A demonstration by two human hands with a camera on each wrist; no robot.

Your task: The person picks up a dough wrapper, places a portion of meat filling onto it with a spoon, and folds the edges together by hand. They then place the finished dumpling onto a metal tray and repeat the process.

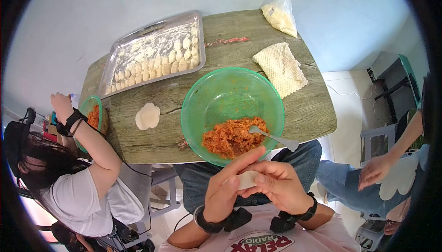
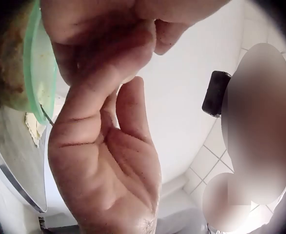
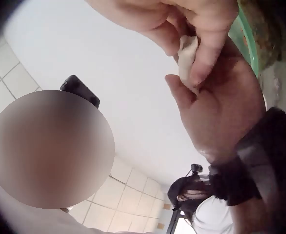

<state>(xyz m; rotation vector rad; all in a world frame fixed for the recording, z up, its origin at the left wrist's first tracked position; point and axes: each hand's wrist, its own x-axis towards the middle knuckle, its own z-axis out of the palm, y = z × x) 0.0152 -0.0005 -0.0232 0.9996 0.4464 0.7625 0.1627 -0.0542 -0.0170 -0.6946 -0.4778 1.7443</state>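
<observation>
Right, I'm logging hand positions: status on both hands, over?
Left hand, right hand both gripping pale dough. Green bowl just ahead, spoon handle jutting over its rim.

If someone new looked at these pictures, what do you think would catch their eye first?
Probably the big green bowl near the middle of the table, with orange-red filling and a spoon in it. Next, the metal tray at the far left, floury and lined with pale dumplings. Then the left hand and right hand below the bowl, holding white dough.
</observation>
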